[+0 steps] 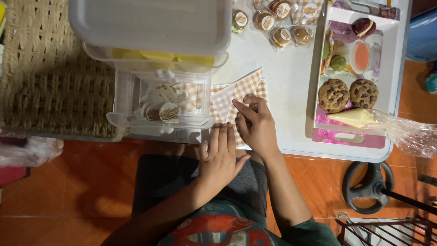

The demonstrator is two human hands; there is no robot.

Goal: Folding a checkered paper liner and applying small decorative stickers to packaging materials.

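Observation:
A stack of orange-and-white checkered paper bags (246, 86) lies on the white table (287, 73) near its front edge. My right hand (255, 125) rests on the bags, its fingers pinching the top one. Just left of it, my left hand (221, 157) lies flat with fingers together at the table's edge, touching the lower corner of the bags. Neither hand lifts anything off the table.
A clear plastic drawer unit (159, 107) with round stickers (164, 107) stands left of the bags. A white tray (389, 68) holds two chocolate-chip cookies (348, 94), small pastries and a piping bag (355, 117). Wrapped cookies (277, 20) lie at the back. A woven mat (50, 68) is far left.

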